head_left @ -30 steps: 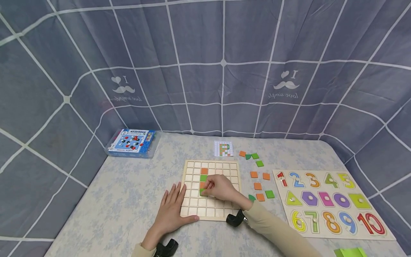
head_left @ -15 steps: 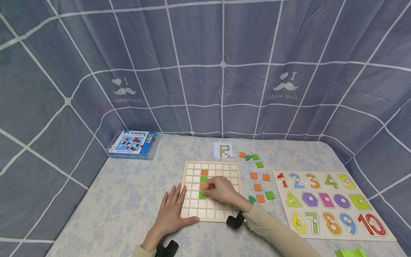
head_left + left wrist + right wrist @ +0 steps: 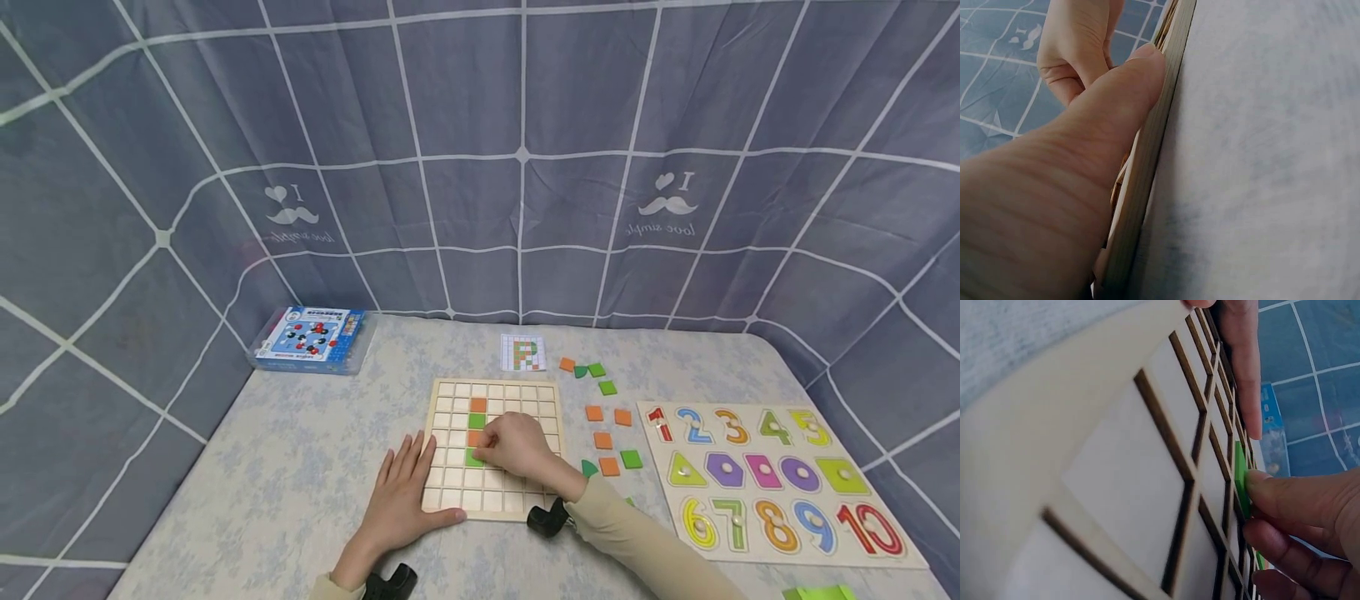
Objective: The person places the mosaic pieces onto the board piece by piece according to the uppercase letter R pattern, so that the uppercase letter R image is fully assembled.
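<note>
Green pinched tile (image 3: 472,457) (square), edges near-parallel to gridded board (image 3: 491,500)

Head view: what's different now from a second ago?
Only a little: more of the green tile at the right hand's fingertips shows; whether tile or fingers shifted is unclear. Nothing was visibly let go. The left hand still rests at the wooden board's lower-left corner; the three tiles above and loose tiles at right stayed put.
</note>
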Action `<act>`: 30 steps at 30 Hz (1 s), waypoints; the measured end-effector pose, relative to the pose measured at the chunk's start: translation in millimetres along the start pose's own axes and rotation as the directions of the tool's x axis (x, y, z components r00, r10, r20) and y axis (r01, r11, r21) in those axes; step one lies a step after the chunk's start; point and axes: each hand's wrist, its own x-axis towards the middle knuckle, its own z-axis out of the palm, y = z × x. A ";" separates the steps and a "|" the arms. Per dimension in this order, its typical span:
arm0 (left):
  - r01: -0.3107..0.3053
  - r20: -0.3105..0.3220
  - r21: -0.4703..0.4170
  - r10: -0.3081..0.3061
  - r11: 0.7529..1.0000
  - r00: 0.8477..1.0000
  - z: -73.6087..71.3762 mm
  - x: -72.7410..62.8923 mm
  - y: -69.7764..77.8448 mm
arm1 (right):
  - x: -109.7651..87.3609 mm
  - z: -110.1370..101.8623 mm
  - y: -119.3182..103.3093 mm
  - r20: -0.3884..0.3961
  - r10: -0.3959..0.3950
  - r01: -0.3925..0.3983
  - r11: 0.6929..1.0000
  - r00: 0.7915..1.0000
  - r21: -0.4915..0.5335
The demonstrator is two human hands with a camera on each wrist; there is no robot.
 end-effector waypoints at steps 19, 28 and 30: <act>-0.001 -0.002 0.013 0.001 1.000 1.000 0.8 -0.1 -0.7 | -0.9 -2.9 2.8 0.026 -0.023 0.022 0.999 0.999 0.042; 0.005 -0.001 0.009 -0.005 1.000 1.000 -0.9 0.3 1.3 | 2.7 -13.1 18.6 0.013 0.025 -0.026 0.993 1.000 0.117; 0.009 0.002 0.010 -0.009 1.000 1.000 -1.1 0.3 1.3 | 5.4 -18.3 27.3 -0.024 0.057 -0.053 0.989 0.998 0.140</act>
